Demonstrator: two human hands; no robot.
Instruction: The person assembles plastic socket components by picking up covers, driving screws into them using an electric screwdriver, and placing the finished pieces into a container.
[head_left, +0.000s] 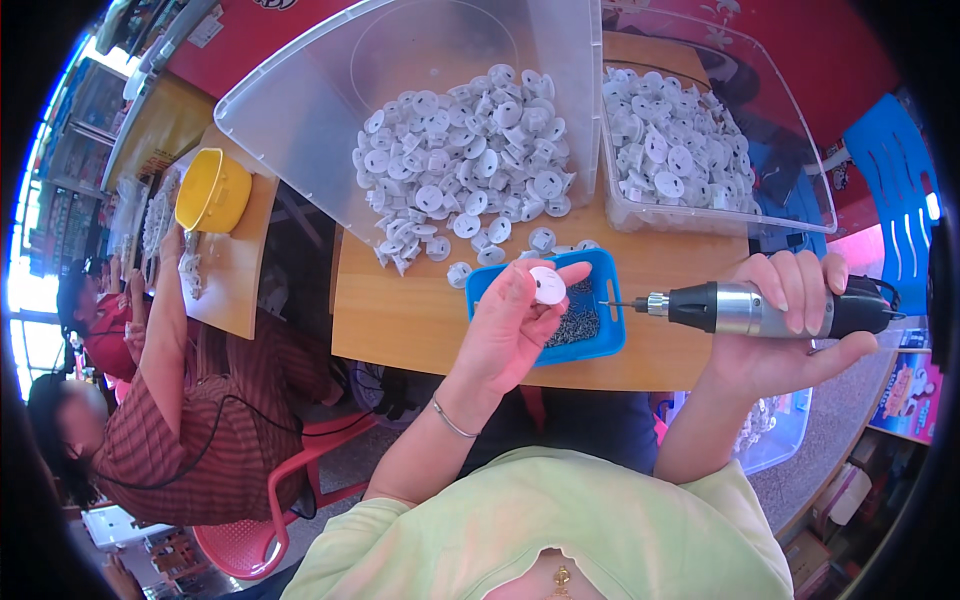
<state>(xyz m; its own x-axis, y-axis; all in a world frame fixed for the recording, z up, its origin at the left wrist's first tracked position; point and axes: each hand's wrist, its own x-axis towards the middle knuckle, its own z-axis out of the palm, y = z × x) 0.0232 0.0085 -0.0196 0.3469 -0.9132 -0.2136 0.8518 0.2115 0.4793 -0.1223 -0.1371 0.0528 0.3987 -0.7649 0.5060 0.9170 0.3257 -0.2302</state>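
Note:
Between the thumb and fingers of my left hand [508, 325] is a small round white plastic piece [547, 286] with slots in its face. My right hand [785, 310] is wrapped round a silver and black electric screwdriver [745, 309], held level. Its thin bit [622, 304] points left toward the white piece, with a gap between them. Below both, a blue tray [603, 347] of small dark screws [575, 328] rests on the wooden table [400, 325]; my left hand hides part of it.
A clear bin [300, 110] lies tipped, white pieces [470, 150] heaped at its mouth. Right of it stands another clear box [700, 218] of similar pieces. At left, a person in a striped top [220, 430] sits at another table near a yellow basin [214, 190]. A red chair [290, 480] stands between us.

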